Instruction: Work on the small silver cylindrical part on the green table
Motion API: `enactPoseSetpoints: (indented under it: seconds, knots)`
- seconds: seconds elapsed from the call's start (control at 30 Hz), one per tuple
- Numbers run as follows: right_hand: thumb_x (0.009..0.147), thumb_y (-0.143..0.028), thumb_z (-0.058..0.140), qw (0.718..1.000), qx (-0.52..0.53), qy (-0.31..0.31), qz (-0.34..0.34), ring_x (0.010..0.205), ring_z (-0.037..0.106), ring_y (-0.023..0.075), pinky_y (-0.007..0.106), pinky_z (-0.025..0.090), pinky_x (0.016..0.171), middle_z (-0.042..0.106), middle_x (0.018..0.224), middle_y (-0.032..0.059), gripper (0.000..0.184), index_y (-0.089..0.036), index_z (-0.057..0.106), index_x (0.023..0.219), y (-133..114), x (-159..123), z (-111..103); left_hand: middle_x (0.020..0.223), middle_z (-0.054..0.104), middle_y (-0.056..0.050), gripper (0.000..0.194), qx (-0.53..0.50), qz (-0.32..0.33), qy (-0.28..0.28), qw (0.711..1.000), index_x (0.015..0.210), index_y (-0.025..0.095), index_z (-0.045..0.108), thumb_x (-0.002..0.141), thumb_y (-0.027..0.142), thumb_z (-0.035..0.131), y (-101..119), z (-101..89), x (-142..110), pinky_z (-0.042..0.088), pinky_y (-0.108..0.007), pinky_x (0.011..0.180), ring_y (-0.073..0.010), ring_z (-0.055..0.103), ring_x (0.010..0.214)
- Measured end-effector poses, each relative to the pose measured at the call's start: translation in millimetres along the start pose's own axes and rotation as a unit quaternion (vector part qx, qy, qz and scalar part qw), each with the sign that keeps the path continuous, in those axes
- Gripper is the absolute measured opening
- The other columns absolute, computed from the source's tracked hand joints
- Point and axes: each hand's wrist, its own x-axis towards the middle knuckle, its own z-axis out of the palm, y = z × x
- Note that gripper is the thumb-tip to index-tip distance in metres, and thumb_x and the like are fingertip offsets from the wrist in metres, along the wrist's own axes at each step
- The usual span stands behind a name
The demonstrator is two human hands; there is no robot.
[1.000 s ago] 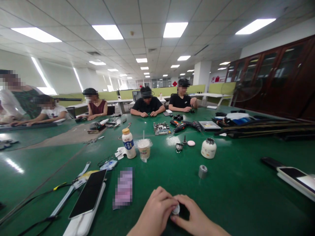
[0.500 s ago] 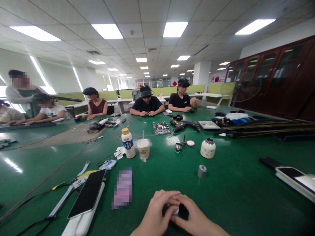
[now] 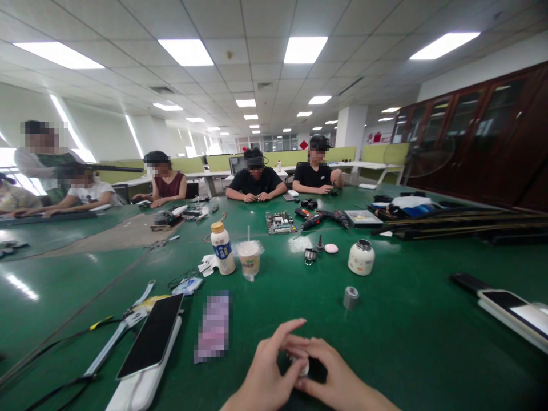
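Observation:
My left hand [image 3: 270,365] and my right hand [image 3: 331,365] meet low in the middle of the view, just above the green table [image 3: 402,342]. Between their fingertips is a small whitish round piece [image 3: 304,367], mostly covered, so its kind does not show. The left thumb presses on it, while the left index finger is raised and stretched out. Right thumb and fingers curl around its other side. Ahead and to the right stands a small grey metal cylinder [image 3: 351,298]. Beyond that is a cream bottle body [image 3: 361,258] with an open neck.
A phone [image 3: 154,337] lies on a white case at left, beside a pixelated purple packet [image 3: 213,328]. Further off are a milk bottle [image 3: 223,249], a plastic drink cup [image 3: 249,260], a circuit board [image 3: 280,222] and power drills [image 3: 312,220]. Several people sit across the table.
My left index finger has lifted away from the other fingers and straightened. The whitish piece stays between both hands, which have hardly moved otherwise.

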Motion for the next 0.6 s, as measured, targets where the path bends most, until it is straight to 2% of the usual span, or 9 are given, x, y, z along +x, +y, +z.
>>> enactPoseSetpoints:
  seconds: [0.07,0.13,0.2,0.27,0.37,0.47,0.53,0.6]
  knots:
    - [0.079,-0.035,0.072,1.0,0.004,0.001,-0.006,0.112,0.059,0.0297,0.045,0.042,0.099,0.068,0.121,0.008,0.04,-0.026,0.067,0.118,0.1,0.1,0.1,0.114,0.071,-0.006,0.072,0.009,0.019,-0.015,1.0,0.139,0.026,0.041,0.074,-0.001,0.058,0.7,-1.7,-2.0,0.052,-0.031,0.093,-0.0187,0.069,0.1]
    - [0.08,-0.032,0.071,1.0,0.009,0.005,-0.003,0.109,0.06,0.0286,0.043,0.044,0.097,0.07,0.115,0.008,0.035,-0.025,0.069,0.114,-1.1,0.2,0.1,0.117,0.069,-0.007,0.073,0.05,0.029,-0.008,0.998,0.139,0.026,0.04,0.073,0.002,0.061,1.0,-2.8,-2.3,0.047,-0.038,0.101,-0.0219,0.064,0.109]
    - [0.079,-0.03,0.073,1.0,0.013,0.004,0.005,0.103,0.061,0.0268,0.04,0.045,0.093,0.071,0.11,0.007,0.033,-0.024,0.069,0.112,-3.5,0.5,0.0,0.109,0.071,-0.005,0.068,0.094,0.015,0.014,0.995,0.135,0.027,0.045,0.073,0.006,0.067,0.7,-2.9,-0.6,0.042,-0.043,0.104,-0.0239,0.063,0.107]
    - [0.078,-0.031,0.075,1.0,0.018,0.004,0.009,0.098,0.062,0.0252,0.038,0.046,0.089,0.071,0.104,0.0054,0.032,-0.024,0.07,0.108,-5.9,1.3,-0.2,0.091,0.073,-0.002,0.062,0.124,-0.012,0.029,0.992,0.129,0.026,0.05,0.073,0.009,0.07,0.1,-2.8,2.0,0.041,-0.046,0.103,-0.0242,0.064,0.099]
    - [0.076,-0.031,0.077,0.999,0.028,0.019,-0.001,0.097,0.06,0.0242,0.037,0.046,0.088,0.07,0.101,0.0044,0.03,-0.024,0.07,0.104,-7.2,3.0,0.3,0.079,0.073,0.002,0.062,0.129,-0.029,0.02,0.991,0.129,0.026,0.05,0.073,0.008,0.07,-0.4,-4.4,4.4,0.045,-0.041,0.095,-0.0225,0.065,0.09]
    - [0.079,-0.031,0.075,0.999,0.032,0.041,-0.006,0.098,0.06,0.0239,0.037,0.045,0.089,0.069,0.102,0.005,0.028,-0.024,0.069,0.106,-5.8,4.1,1.5,0.09,0.074,0.002,0.067,0.118,-0.006,-0.004,0.993,0.135,0.029,0.044,0.076,0.004,0.063,-1.0,-7.7,3.7,0.048,-0.033,0.088,-0.0196,0.064,0.092]
    - [0.08,-0.032,0.073,0.998,0.031,0.047,0.006,0.098,0.06,0.0241,0.037,0.046,0.088,0.068,0.101,0.0056,0.027,-0.023,0.069,0.105,-4.3,4.1,2.3,0.099,0.073,0.0,0.068,0.123,0.008,-0.001,0.992,0.136,0.029,0.043,0.076,0.003,0.062,-1.5,-8.9,3.2,0.046,-0.035,0.092,-0.0206,0.062,0.099]
    - [0.08,-0.035,0.074,0.998,0.028,0.046,0.022,0.096,0.06,0.0244,0.037,0.047,0.086,0.068,0.1,0.0059,0.028,-0.023,0.069,0.104,-2.9,3.6,2.6,0.1,0.073,-0.001,0.067,0.131,0.006,0.013,0.991,0.135,0.028,0.045,0.075,0.006,0.067,-1.7,-8.7,3.3,0.044,-0.038,0.095,-0.0228,0.061,0.102]
